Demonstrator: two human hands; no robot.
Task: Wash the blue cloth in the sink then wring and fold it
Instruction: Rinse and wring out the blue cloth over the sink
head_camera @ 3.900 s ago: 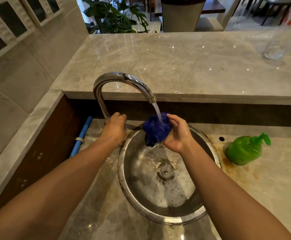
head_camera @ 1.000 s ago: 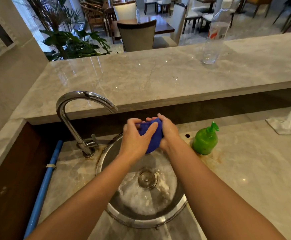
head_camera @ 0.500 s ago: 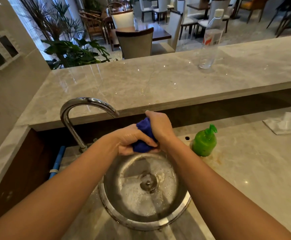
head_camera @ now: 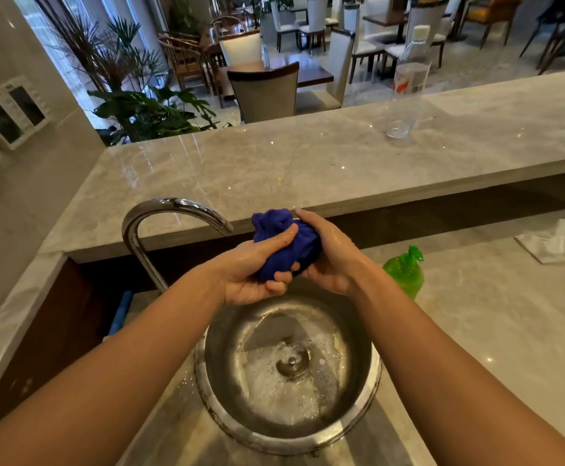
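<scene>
The blue cloth (head_camera: 286,245) is bunched into a wet ball above the round steel sink (head_camera: 373,381). My left hand (head_camera: 252,274) grips its lower left part, palm turned up, thumb over the top. My right hand (head_camera: 331,255) grips it from the right, fingers curled round the back. Both hands are wet. Soapy water lies around the drain (head_camera: 292,361). The curved chrome tap (head_camera: 160,216) stands left of the hands and no water runs from it.
A green soap dispenser (head_camera: 405,272) stands just right of the sink. A white cloth (head_camera: 558,240) lies on the counter at the far right. A clear plastic bottle (head_camera: 407,85) stands on the raised marble ledge (head_camera: 274,169). A blue pipe (head_camera: 121,312) runs behind the tap.
The water has stopped and my left hand has left the tap for the cloth. Over the last second both hands have twisted the cloth, and my left palm now faces up.
</scene>
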